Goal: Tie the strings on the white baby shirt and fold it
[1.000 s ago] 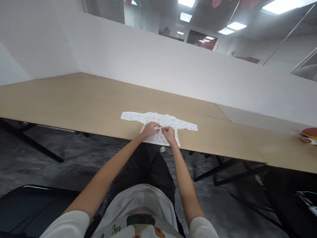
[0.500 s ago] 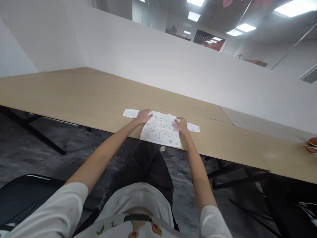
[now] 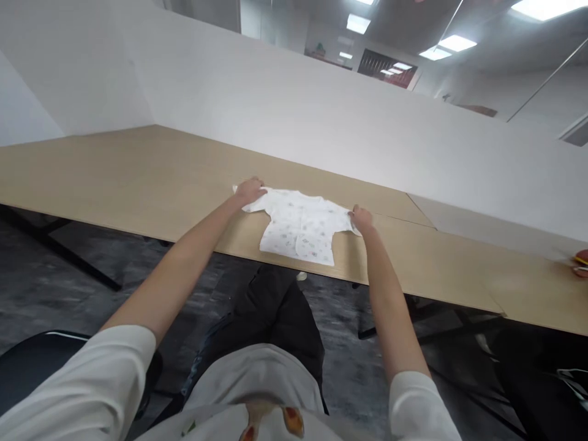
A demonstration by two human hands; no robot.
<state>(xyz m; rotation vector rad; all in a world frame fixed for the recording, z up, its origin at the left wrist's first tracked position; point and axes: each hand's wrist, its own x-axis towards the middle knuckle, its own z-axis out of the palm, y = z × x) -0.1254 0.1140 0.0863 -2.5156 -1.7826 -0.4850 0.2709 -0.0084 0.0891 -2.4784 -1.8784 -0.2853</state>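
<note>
Left hand [image 3: 249, 190] grip pinching one sleeve of baby shirt [image 3: 298, 226], right hand [image 3: 361, 219] grip pinching the other, on wooden table [image 3: 138, 177]

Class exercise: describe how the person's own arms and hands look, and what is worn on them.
Both forearms are bare. The left hand and right hand wear no gloves; no rings or watch are visible. White short sleeves cover the upper arms.

You've got no text, label, brand, number or sign to read here. The small coloured marks on the little white shirt [image 3: 298, 228] are too blurred to make out, and the print on your own T-shirt [image 3: 257, 416] at the bottom edge shows no readable letters.
</note>
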